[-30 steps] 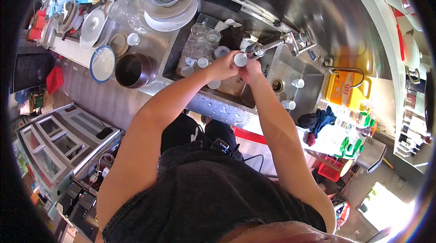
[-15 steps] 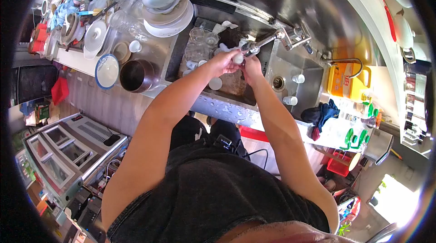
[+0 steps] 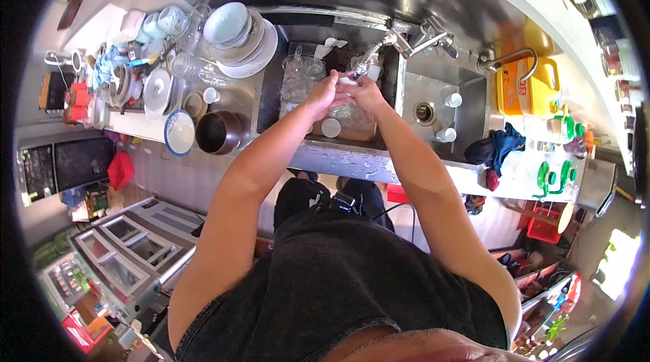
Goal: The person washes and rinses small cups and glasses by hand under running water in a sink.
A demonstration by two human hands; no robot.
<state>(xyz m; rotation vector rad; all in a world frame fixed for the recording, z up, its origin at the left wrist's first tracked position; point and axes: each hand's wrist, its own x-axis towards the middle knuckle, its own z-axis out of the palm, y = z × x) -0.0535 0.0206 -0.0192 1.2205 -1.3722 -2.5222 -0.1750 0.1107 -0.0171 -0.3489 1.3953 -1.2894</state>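
Note:
Both of my hands meet over the left sink basin (image 3: 271, 101), just below the faucet's spray head (image 3: 363, 66). My left hand (image 3: 325, 95) is wrapped round one side of a small white cup (image 3: 348, 80). From the other side, my right hand (image 3: 366, 95) closes on the same cup, and its fingers hide most of it. Beneath them in the basin lie clear glasses (image 3: 306, 66) and a round white cup (image 3: 331, 128).
Stacked plates and bowls (image 3: 261, 51) stand left of the basin, with a dark pot (image 3: 218, 132) and a blue-rimmed bowl (image 3: 180, 132). Two white cups (image 3: 453, 99) lie in the right basin. A yellow jug (image 3: 528, 88) and dark cloth (image 3: 501, 147) are at the right.
The view has shifted and turned. The small white cup has tilted under the spray head, and my hands have drawn closer round it.

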